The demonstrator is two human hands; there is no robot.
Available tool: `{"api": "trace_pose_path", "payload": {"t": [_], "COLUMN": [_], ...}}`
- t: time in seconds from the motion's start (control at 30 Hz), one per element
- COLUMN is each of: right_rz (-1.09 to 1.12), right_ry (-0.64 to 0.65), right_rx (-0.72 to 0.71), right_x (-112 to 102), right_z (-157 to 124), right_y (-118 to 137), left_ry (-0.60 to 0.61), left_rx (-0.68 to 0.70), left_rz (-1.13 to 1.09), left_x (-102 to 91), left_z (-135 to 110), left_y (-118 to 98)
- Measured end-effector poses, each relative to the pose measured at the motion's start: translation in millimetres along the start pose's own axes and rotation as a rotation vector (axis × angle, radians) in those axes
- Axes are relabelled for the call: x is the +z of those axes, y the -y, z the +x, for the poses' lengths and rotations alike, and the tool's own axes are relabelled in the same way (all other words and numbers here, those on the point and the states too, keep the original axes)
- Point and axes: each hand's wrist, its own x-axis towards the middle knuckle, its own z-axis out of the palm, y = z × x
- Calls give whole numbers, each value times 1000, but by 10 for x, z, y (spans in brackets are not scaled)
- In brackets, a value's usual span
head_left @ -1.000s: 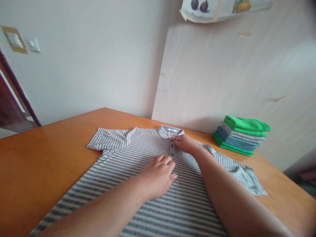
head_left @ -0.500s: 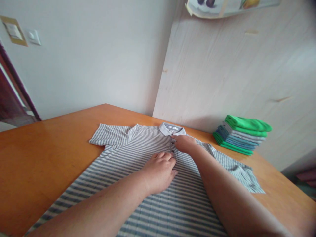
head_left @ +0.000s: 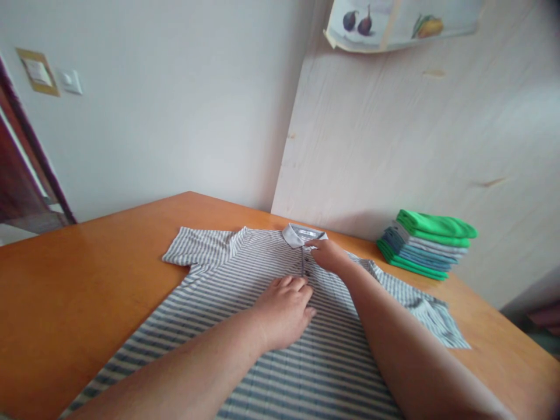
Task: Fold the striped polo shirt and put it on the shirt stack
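Note:
A grey-and-white striped polo shirt lies spread front side up, with its sleeves out to both sides. Its pale collar points away from me, with a small label inside. My left hand rests palm down on the chest, beside the lower end of the buttoned placket; its fingers are laid out and the thumb is apart. Just below the collar, my right hand touches the top of the placket with its index finger stretched out. Its other fingers are partly hidden, and I see no cloth pinched in them.
A stack of folded clothes, green, grey and blue, stands at the table's back right against a pale board. The orange wooden table meets the wall behind. A picture of fruit and wall switches are higher up.
The view has shifted slightly, so everything sits a little lower in it. Both hands stay at nearly the same places on the shirt.

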Motion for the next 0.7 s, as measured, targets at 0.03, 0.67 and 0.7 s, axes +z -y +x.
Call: {"api": "trace_pose_path", "payload": {"t": [0.03,0.67,0.7], "right_rz": [5,-20,-14], "right_ry": [3,-160,-120], "right_rx": [-3,-123,-146], "right_x": [7,181,211], "right_z": [2,-24,-19], "right_y": [-1,187,187], "left_ry": [2,22,22], "left_rx": [1,-19,-20], "left_rz": [3,23,23], "left_x": [0,-22,-24], "left_z": [-1,-10,-9], "left_y": [-2,-19,-21]}}
